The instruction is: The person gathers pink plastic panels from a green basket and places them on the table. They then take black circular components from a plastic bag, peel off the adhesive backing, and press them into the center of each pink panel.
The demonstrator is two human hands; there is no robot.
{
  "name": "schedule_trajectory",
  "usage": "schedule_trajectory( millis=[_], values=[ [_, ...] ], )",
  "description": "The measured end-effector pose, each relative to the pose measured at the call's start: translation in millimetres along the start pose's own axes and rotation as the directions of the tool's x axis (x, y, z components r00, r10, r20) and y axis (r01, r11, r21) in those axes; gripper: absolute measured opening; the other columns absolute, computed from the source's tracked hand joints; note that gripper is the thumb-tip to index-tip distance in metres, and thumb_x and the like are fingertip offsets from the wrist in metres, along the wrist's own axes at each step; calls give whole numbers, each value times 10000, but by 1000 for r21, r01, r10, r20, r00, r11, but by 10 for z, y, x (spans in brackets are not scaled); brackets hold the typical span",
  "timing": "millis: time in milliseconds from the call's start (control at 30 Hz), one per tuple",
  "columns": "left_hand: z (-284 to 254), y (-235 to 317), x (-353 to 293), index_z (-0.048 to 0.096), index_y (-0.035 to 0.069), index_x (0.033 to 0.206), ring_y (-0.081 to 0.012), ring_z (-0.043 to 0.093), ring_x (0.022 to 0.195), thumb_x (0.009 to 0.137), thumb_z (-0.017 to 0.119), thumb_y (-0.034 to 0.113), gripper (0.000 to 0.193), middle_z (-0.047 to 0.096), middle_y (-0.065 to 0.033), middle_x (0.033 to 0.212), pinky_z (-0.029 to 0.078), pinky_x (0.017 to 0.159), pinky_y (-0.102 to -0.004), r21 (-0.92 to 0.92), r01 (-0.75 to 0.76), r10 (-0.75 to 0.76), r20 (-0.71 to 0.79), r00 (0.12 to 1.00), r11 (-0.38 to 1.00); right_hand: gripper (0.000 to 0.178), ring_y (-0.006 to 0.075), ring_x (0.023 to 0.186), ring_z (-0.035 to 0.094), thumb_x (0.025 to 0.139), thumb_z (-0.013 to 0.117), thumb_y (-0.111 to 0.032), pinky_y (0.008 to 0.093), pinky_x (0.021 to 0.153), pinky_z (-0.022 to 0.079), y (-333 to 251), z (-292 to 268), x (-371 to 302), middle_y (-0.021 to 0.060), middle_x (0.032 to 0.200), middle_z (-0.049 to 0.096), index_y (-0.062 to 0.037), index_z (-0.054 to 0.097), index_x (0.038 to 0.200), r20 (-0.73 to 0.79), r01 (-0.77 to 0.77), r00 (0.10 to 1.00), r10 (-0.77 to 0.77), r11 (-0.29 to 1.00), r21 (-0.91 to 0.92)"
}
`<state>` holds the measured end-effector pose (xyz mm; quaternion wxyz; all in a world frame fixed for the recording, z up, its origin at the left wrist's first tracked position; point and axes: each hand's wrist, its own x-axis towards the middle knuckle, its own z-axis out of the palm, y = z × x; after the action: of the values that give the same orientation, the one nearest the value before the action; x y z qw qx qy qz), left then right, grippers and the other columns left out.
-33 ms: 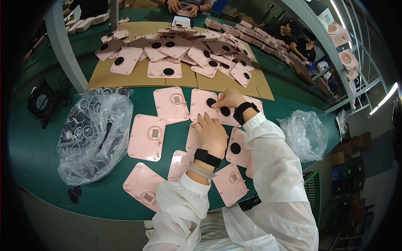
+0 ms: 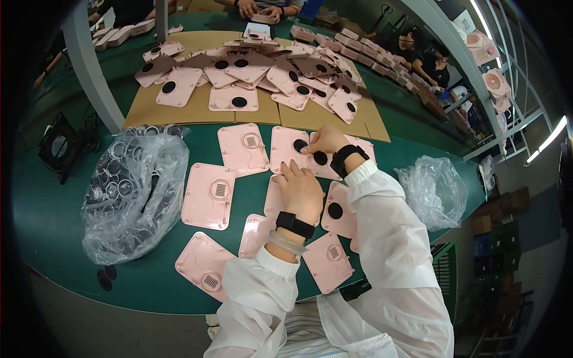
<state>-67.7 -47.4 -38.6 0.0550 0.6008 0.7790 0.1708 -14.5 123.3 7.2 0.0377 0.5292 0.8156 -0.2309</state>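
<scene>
My left hand (image 2: pixel 302 194) lies with its fingers stretched out, fingertips on the lower edge of a pink plastic panel (image 2: pixel 280 156). A black round pad (image 2: pixel 299 145) sits over the round spot of that panel. My right hand (image 2: pixel 329 141) is closed, its fingertips pinched together at the pad's right edge. Below the right hand is another pink panel (image 2: pixel 332 173) with its own black pad (image 2: pixel 320 159). Partly hidden under my left hand is one more panel (image 2: pixel 273 200). By my right sleeve lies a panel (image 2: pixel 339 224) with a black pad (image 2: pixel 335 211).
Bare-grilled pink panels (image 2: pixel 209 197) lie on the green table (image 2: pixel 143 292). Left stands a clear bag (image 2: pixel 134 197) of rings and black pieces, with loose black discs (image 2: pixel 104 280) nearby. A crumpled clear bag (image 2: pixel 434 194) is right. Padded panels pile on cardboard (image 2: pixel 143 110); co-workers sit beyond.
</scene>
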Motion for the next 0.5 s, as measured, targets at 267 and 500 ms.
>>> schedule_trajectory(
  millis=[267, 500],
  values=[
    [-226, -6, 36, 574, 24, 1151, -378, 381, 1256, 730, 684, 427, 593, 448, -205, 1336, 338, 921, -578, -84, -63, 70, 84, 994, 994, 475, 251, 718, 653, 630, 816, -389, 362, 686, 505, 52, 49, -157, 167, 751, 678, 23, 689, 829, -276, 104, 956, -100, 995, -1],
    [-271, -177, -39, 580, 31, 1156, -375, 384, 1250, 746, 665, 441, 586, 454, -202, 1340, 353, 895, -588, -86, -63, 77, 169, 983, 994, 214, 58, 736, 587, 848, 647, -218, 216, 577, 443, 314, -953, -1303, 15, 838, 685, -38, 671, 962, -297, 211, 953, -56, 827, 521]
  ],
)
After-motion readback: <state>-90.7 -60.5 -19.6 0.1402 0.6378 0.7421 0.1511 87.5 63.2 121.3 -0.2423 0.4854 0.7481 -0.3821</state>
